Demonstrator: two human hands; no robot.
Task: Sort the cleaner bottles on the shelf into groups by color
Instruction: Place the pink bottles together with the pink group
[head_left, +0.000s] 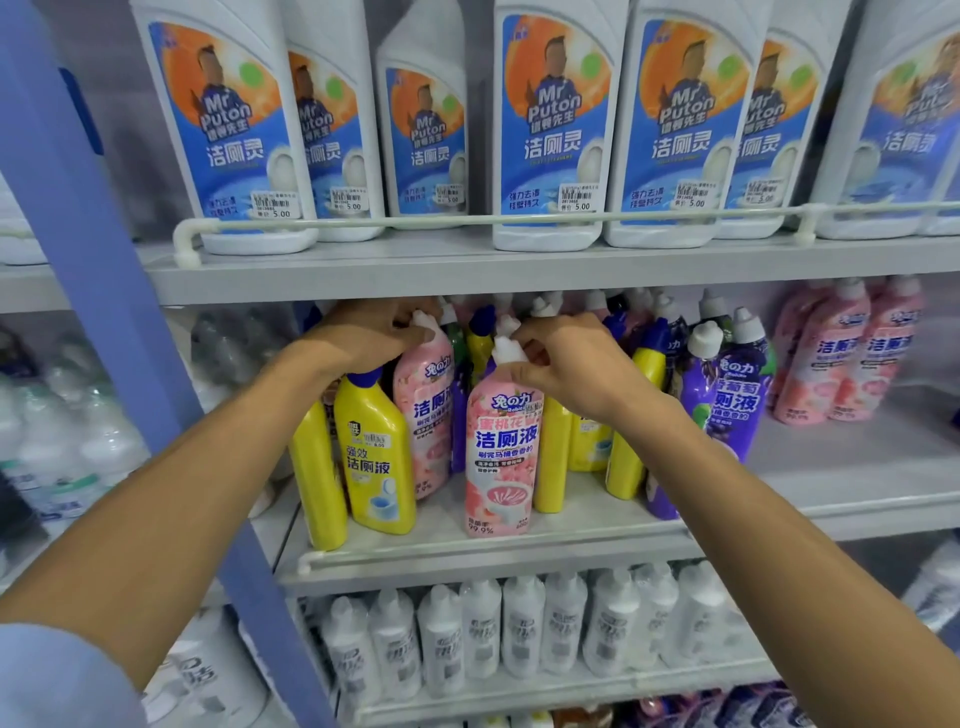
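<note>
On the middle shelf (498, 556) stand mixed cleaner bottles. My left hand (369, 338) grips the white cap of a pink bottle (426, 410) set a little back. My right hand (566, 364) pinches the white cap of a second pink bottle (498, 457) at the shelf's front. Yellow bottles (376, 457) stand at the left and behind the front pink one. Purple bottles (727, 400) stand to the right of my right hand. A group of pink bottles (841, 358) stands apart at the far right.
Large white bottles with blue labels (550, 130) fill the shelf above, behind a rail. Small white bottles (519, 623) line the shelf below. A blue upright post (119, 291) bounds the bay on the left. Bare shelf surface (831, 457) lies between the purple bottles and the far-right pink group.
</note>
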